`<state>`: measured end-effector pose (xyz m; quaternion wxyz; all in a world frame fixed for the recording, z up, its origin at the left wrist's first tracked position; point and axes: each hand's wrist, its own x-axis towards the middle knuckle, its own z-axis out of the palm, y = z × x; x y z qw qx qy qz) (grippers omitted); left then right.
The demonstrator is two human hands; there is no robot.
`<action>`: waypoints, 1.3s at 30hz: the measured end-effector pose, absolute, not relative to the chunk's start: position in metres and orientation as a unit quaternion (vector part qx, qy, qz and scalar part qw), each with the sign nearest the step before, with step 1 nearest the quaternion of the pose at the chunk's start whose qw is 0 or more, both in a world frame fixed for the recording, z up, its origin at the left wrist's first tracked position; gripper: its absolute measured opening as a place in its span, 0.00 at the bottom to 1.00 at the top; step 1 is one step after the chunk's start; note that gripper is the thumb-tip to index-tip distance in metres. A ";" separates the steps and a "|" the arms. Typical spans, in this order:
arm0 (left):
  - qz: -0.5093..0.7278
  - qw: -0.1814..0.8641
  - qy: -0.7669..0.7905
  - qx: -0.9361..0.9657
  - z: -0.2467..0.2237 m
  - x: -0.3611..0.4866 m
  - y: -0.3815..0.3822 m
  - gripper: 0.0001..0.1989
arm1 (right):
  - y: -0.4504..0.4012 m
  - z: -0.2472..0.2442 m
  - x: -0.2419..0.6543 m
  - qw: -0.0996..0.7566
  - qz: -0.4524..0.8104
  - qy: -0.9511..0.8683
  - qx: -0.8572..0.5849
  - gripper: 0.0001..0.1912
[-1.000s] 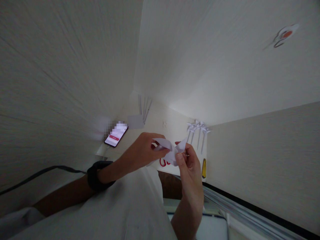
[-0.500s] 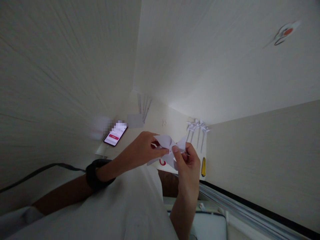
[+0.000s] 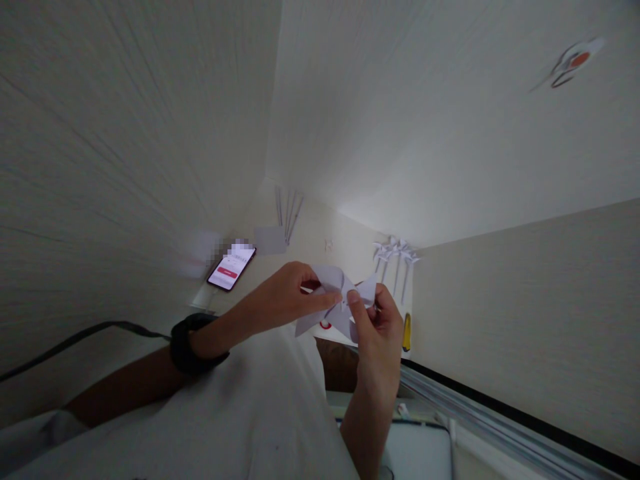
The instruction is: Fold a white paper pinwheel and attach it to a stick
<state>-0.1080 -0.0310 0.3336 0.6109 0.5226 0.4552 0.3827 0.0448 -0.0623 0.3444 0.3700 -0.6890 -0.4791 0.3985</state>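
A white paper pinwheel [image 3: 330, 279] is held up between my two hands, over the front of the white table. My left hand [image 3: 295, 297] pinches it from the left, the thumb lying along the paper close to the middle. My right hand [image 3: 377, 320] grips its right side, with the thumb pressed on the paper near the centre. The fingers behind the paper are partly hidden. Partly covered by the pinwheel, a red ring-shaped item [image 3: 325, 325] lies on the table below.
A lit phone [image 3: 232, 265] rests at the left, beside a grey-white paper sheet [image 3: 270, 241]. Several thin sticks [image 3: 289, 213] lie at the back. Several finished-looking pinwheels on sticks [image 3: 397, 251] lie at the right, with a yellow cutter [image 3: 407, 332] nearer me. Walls enclose the table [image 3: 345, 243].
Both thumbs still press the pinwheel's middle. The paper has shifted and turned slightly, with its lower left blade showing more and the right hand a little farther right.
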 end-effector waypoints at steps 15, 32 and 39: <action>0.350 0.621 0.471 0.520 0.341 -0.111 -0.030 0.06 | -0.065 0.348 0.058 0.359 0.465 -0.511 -0.627 0.15; 0.358 0.621 0.483 0.502 0.344 -0.110 -0.029 0.06 | -0.076 0.360 0.061 0.358 0.410 -0.523 -0.656 0.12; 0.367 0.611 0.482 0.510 0.344 -0.109 -0.029 0.06 | -0.078 0.360 0.054 0.283 0.340 -0.605 -0.662 0.07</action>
